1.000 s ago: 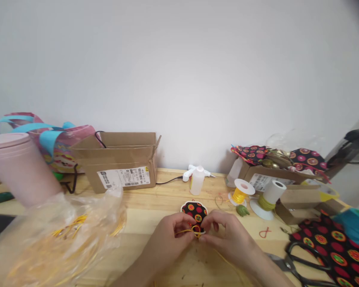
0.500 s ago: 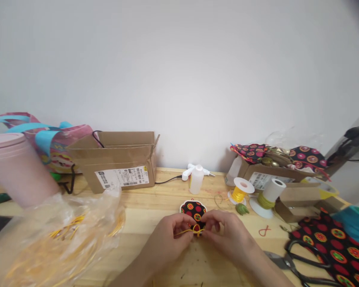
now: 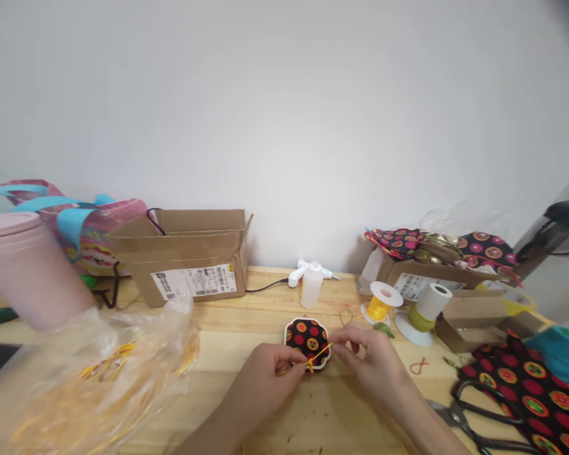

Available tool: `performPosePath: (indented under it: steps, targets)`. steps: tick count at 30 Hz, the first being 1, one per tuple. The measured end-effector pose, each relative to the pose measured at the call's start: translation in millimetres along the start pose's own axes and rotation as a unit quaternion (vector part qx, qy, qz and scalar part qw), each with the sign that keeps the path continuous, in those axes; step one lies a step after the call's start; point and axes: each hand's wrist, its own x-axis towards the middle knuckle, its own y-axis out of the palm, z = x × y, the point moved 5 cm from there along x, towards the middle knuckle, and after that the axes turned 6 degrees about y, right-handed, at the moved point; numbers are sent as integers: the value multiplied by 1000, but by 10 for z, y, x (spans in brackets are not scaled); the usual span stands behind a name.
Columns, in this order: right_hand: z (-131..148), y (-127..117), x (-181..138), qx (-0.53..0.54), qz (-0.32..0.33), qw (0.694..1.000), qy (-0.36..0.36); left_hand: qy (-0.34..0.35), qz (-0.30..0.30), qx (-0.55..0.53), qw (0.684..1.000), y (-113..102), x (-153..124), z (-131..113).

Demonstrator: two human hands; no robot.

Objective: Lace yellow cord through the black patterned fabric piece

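A small scalloped pad point(image 3: 301, 336) of black cloth with red, orange and green flower prints and a pale rim lies on the wooden table. Yellow cord point(image 3: 320, 353) is knotted at its near edge. My left hand point(image 3: 271, 377) pinches the cord close to the knot, at the pad's lower left. With thumb and forefinger my right hand point(image 3: 364, 356) grips the cord's other end, pulled taut up and to the right across the pad. The cord beyond my left fingers is hidden.
Scissors point(image 3: 456, 417) and patterned cloth point(image 3: 507, 376) lie at the right. Behind stand a yellow cord spool point(image 3: 378, 308), a green cord spool point(image 3: 422, 321) and a white bottle point(image 3: 312, 285). A plastic bag point(image 3: 85, 392) of yellow cords and a cardboard box point(image 3: 194, 262) are leftward.
My right hand has moved away from the knot, drawing the cord end up and right. The open loop has tightened into a small knot. My left hand stays nearly in place.
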Motion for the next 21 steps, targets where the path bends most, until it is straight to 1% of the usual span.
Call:
performPosePath:
  steps: [3, 5, 9, 11, 15, 18, 21]
  targets:
    - [-34, -6, 3, 3, -2, 1000, 18, 11, 12, -4, 1000, 11, 8, -13]
    - [-28, 16, 0, 24, 1, 1000, 19, 12, 11, -2, 1000, 7, 9, -9]
    - [61, 124, -48, 97, 33, 995, -10, 9, 0, 5, 1000, -13, 5, -9]
    - [115, 180, -85, 110, 53, 992, -23, 5, -4, 4, 1000, -21, 2, -16]
    - [197, 234, -124, 79, 80, 993, -48, 13, -6, -3, 1000, -33, 3, -39]
    - [221, 231, -118, 44, 74, 994, -62, 23, -11, 1, 1000, -44, 8, -45]
    - [215, 226, -115, 28, 59, 996, -57, 13, -8, 19, 1000, -38, 15, -22]
